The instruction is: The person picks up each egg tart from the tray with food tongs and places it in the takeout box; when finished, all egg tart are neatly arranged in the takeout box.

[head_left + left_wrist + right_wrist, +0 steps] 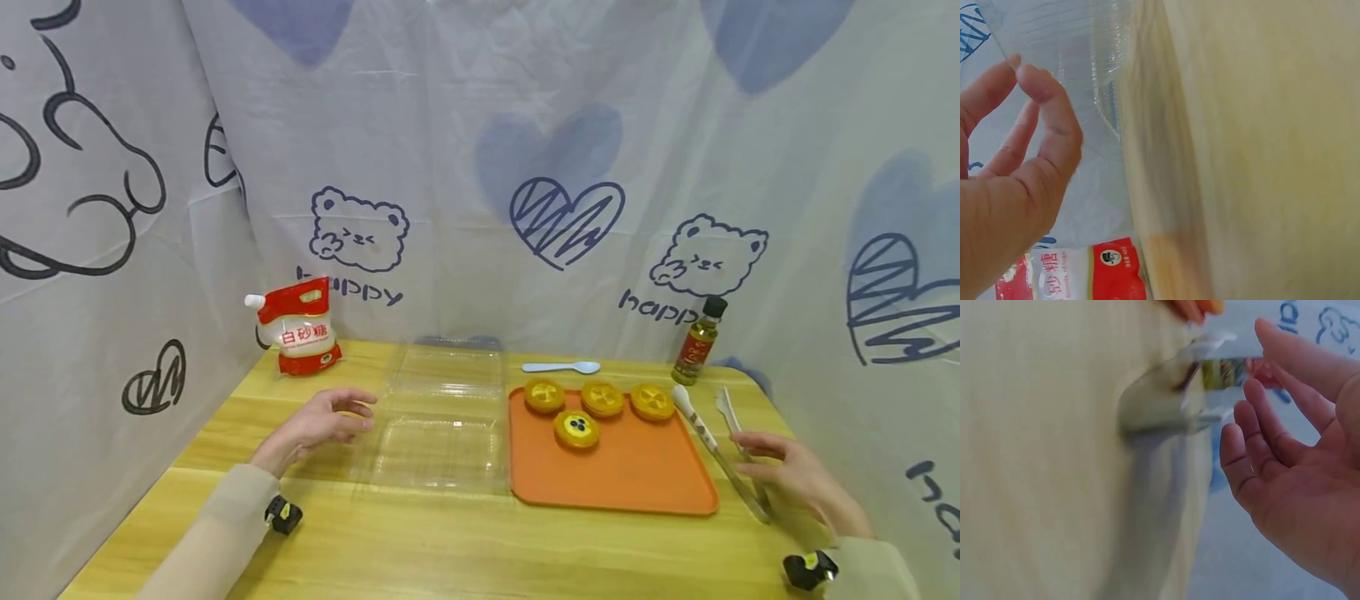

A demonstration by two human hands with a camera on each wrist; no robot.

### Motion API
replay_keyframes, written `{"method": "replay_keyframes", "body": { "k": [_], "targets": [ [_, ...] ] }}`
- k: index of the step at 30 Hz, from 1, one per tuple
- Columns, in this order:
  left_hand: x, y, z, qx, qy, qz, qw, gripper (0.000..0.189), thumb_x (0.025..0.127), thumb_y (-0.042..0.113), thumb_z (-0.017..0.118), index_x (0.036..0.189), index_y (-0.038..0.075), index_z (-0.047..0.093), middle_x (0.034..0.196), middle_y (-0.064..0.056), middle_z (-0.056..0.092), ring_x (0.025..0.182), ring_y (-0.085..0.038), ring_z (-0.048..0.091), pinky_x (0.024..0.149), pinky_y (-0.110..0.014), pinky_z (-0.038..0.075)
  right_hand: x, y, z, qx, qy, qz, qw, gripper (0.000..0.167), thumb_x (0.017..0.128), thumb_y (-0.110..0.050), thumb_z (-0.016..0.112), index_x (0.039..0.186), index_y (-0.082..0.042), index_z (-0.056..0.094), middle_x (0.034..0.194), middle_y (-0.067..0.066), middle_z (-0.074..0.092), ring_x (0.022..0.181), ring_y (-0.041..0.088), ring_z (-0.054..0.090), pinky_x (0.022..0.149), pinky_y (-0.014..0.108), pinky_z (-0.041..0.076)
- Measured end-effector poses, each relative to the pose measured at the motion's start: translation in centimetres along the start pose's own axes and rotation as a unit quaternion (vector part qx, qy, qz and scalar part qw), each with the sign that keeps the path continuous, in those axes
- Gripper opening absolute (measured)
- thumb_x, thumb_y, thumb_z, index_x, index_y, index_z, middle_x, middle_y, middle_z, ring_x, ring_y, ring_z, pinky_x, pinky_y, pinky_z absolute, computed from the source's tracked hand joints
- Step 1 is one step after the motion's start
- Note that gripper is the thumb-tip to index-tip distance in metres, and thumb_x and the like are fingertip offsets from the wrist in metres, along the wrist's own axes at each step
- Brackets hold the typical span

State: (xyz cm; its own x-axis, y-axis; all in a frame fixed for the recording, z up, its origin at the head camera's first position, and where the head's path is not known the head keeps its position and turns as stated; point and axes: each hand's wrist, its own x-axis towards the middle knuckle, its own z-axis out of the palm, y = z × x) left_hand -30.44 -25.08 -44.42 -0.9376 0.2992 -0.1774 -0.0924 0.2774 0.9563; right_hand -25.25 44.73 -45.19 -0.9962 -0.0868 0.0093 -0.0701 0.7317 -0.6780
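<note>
My left hand [330, 421] hovers open over the wooden table, its fingertips just short of the left edge of a clear plastic clamshell box [442, 417], which lies open. In the left wrist view the left hand [1022, 144] is relaxed and holds nothing beside the box [1079, 44]. To the right, an orange tray [637, 483] carries several yellow tarts [602, 398], one topped with dark berries [576, 429]. White tongs [712, 446] lie along the tray's right side. My right hand [787, 475] is open over their handle end. The right wrist view shows the hand [1285, 462] apart from the tongs [1160, 406].
A red and white sugar pouch [298, 327] stands at the back left. A white spoon [561, 367] lies behind the tray, and a small oil bottle [699, 340] stands at the back right. Printed cloth walls close in the table [450, 550] on three sides.
</note>
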Motion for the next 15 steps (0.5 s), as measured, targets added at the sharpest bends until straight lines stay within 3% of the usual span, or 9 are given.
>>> {"method": "replay_keyframes", "body": {
  "k": [4, 8, 13, 15],
  "targets": [
    [0.2, -0.5, -0.2, -0.023, -0.014, -0.001, 0.9996, 0.061, 0.089, 0.010, 0.070, 0.141, -0.007, 0.042, 0.124, -0.024, 0.055, 0.093, -0.020, 0.063, 0.082, -0.035, 0.059, -0.2, 1.3, 0.0, -0.032, -0.018, 0.016, 0.9992, 0.058, 0.088, -0.028, 0.074, 0.133, 0.004, 0.056, 0.133, 0.019, 0.060, 0.111, 0.019, 0.059, 0.080, 0.018, 0.050],
    [0.3, -0.5, -0.2, -0.037, -0.012, -0.004, 0.9992, 0.061, 0.089, 0.007, 0.068, 0.142, -0.007, 0.041, 0.121, -0.022, 0.055, 0.090, -0.020, 0.062, 0.078, -0.032, 0.060, -0.3, 2.0, 0.1, -0.013, -0.053, 0.033, 0.9980, 0.061, 0.090, -0.028, 0.071, 0.135, 0.007, 0.052, 0.140, 0.032, 0.048, 0.123, 0.048, 0.049, 0.089, 0.036, 0.055],
    [0.5, -0.3, -0.1, -0.044, -0.011, -0.008, 0.9989, 0.060, 0.089, 0.006, 0.068, 0.142, -0.007, 0.041, 0.120, -0.022, 0.055, 0.089, -0.021, 0.061, 0.076, -0.031, 0.060, -0.3, 2.5, 0.0, 0.017, -0.086, 0.050, 0.9949, 0.062, 0.092, -0.027, 0.069, 0.138, 0.009, 0.047, 0.143, 0.037, 0.040, 0.128, 0.056, 0.040, 0.097, 0.059, 0.048],
    [0.5, -0.4, -0.1, -0.045, -0.013, -0.008, 0.9989, 0.059, 0.090, 0.005, 0.068, 0.142, -0.007, 0.041, 0.119, -0.021, 0.055, 0.089, -0.021, 0.061, 0.077, -0.031, 0.060, -0.1, 2.4, -0.1, 0.011, -0.096, 0.053, 0.9939, 0.064, 0.092, -0.029, 0.068, 0.139, 0.008, 0.046, 0.144, 0.038, 0.037, 0.128, 0.058, 0.038, 0.098, 0.062, 0.047]
  ]
}}
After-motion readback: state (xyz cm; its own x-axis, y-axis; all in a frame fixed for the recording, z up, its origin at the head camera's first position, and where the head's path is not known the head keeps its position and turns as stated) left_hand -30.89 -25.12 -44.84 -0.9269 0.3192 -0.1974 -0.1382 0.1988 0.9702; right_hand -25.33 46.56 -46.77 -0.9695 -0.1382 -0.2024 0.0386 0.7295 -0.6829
